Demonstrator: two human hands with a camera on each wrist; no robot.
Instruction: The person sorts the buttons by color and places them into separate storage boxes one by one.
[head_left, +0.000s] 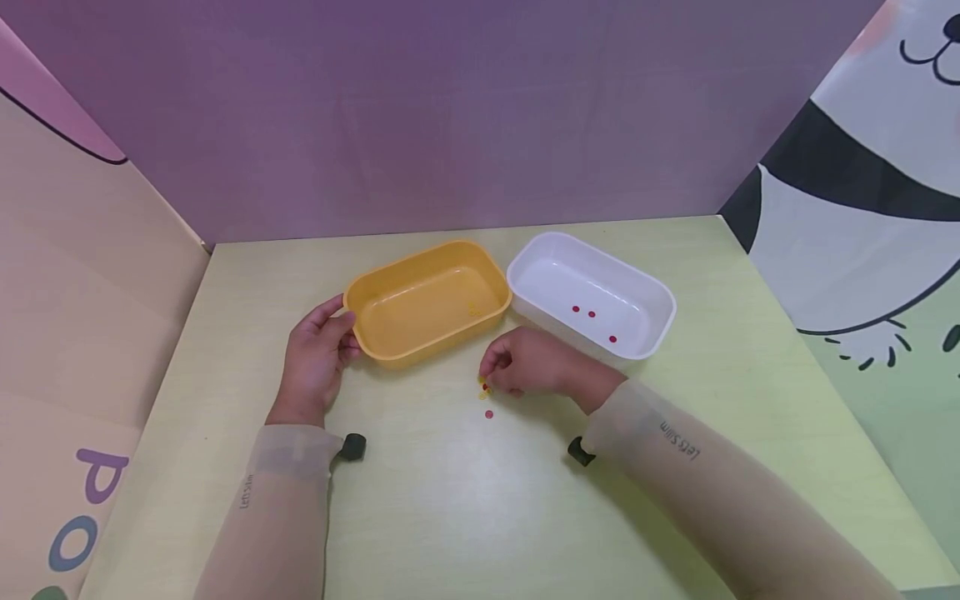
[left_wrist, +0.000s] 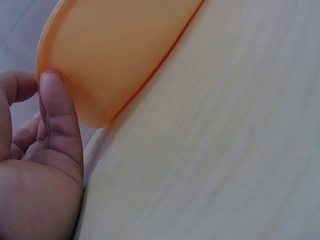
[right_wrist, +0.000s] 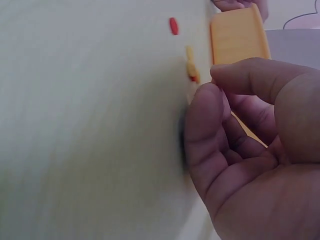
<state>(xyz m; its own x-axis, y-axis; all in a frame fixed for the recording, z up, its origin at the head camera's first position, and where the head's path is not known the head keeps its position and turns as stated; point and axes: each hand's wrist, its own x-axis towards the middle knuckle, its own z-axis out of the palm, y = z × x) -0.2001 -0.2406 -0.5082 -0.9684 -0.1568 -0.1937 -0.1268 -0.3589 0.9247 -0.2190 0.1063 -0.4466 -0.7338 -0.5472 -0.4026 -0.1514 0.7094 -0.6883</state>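
Observation:
My left hand [head_left: 311, 367] grips the left end of a yellow tray [head_left: 420, 354]. In the left wrist view the thumb [left_wrist: 60, 105] lies along the tray's wall, with the fingers behind the rim. My right hand [head_left: 536, 362] is low over the table, thumb and index fingertips close together beside a small pile of yellow discs [head_left: 482, 397], with a red disc [head_left: 485, 387] among them. Whether anything sits between those fingertips is hidden. Another red disc [head_left: 489, 414] lies just nearer to me. Inside the yellow tray are a few yellow discs [head_left: 473, 309], hard to make out.
A white tray [head_left: 660, 333] stands to the right, close against the yellow one, with red discs [head_left: 592, 314] on its floor. Both trays rest on a pale wooden table [head_left: 450, 517]. A purple panel [head_left: 450, 117] rises behind, and printed panels stand on both sides.

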